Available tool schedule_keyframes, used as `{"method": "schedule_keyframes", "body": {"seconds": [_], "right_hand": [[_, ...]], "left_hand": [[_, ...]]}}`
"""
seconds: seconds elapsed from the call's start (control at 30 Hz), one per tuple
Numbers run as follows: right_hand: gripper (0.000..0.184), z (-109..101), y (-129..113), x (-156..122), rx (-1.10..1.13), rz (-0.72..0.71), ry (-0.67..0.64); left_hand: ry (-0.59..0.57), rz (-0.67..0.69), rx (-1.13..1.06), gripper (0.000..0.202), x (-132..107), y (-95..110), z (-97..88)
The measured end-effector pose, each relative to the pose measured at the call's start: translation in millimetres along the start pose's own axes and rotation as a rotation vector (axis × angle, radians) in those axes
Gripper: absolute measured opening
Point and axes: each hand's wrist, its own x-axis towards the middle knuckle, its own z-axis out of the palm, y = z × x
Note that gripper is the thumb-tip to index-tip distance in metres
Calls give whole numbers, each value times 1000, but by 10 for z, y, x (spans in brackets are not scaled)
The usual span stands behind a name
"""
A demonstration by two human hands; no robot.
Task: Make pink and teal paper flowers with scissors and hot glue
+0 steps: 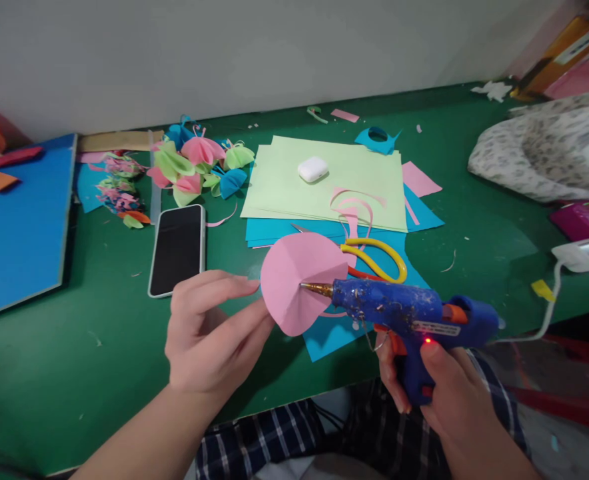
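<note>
My left hand (219,333) pinches the lower left edge of a creased pink paper circle (287,277), holding it above the table. In my right hand (444,380) is a blue hot glue gun (394,303), gripped by its handle, with a red light glowing on its side. Its brass nozzle points left and its tip is at the middle of the pink circle. Behind the circle lie scissors (382,257) with yellow and orange handles, their blades mostly hidden by it.
Green and blue paper sheets (274,180) lie mid-table under a white earbud case (313,169). A phone (178,250) rests left of them, near folded paper flowers (202,153). A blue board (24,227) is at far left, a patterned cloth (504,147) at right. Pink offcuts (359,207) are scattered about.
</note>
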Motion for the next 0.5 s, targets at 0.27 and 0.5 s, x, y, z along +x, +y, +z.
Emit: {"method": "schedule_keyframes", "body": {"seconds": [0.27, 0.5], "right_hand": [[39, 11, -2, 6, 2, -5, 8], [41, -28, 25, 16, -21, -20, -11]], "left_hand": [[-13, -12, 2, 21, 6, 20, -10], [40, 98, -19, 17, -17, -83, 25]]}}
